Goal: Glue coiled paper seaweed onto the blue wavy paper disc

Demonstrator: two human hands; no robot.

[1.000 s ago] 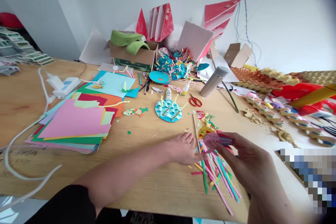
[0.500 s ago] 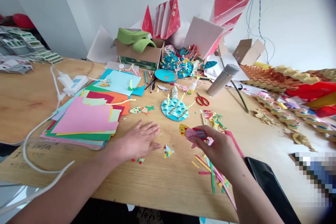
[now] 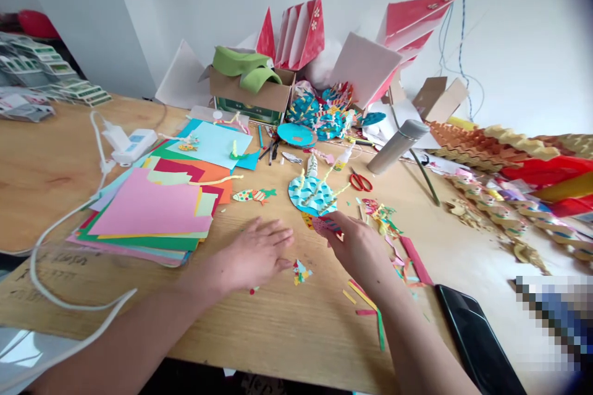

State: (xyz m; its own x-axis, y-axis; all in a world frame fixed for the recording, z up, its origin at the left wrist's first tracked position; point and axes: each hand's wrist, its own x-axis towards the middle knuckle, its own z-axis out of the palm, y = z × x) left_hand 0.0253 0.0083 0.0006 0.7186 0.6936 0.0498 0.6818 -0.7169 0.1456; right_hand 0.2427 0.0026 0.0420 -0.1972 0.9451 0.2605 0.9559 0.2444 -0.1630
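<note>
My right hand [image 3: 359, 247] pinches a paper fish [image 3: 320, 224] with a yellow head, pink dotted middle and striped tail. The fish is at the near edge of a round blue disc [image 3: 311, 195], which bears wavy paper and upright twisted cream strips. Whether fish and disc touch, I cannot tell. My left hand [image 3: 259, 253] is spread over the tabletop, palm down and holding nothing. Beyond it lies a second paper fish [image 3: 252, 195] with dots and a green tail. A little pile of paper bits [image 3: 302, 272] sits between my hands.
Stacked coloured paper [image 3: 143, 207] lies at left by a white cable [image 3: 39, 278]. Red scissors [image 3: 360, 181], a glue bottle [image 3: 343, 158] and a grey flask [image 3: 398, 147] are behind the disc. Paper strips [image 3: 361, 296] and a black phone [image 3: 477, 333] are at right.
My right hand has carried the paper fish left and away from me, up to the disc's near edge. My left hand stays spread on the table, shifted slightly right in view.
</note>
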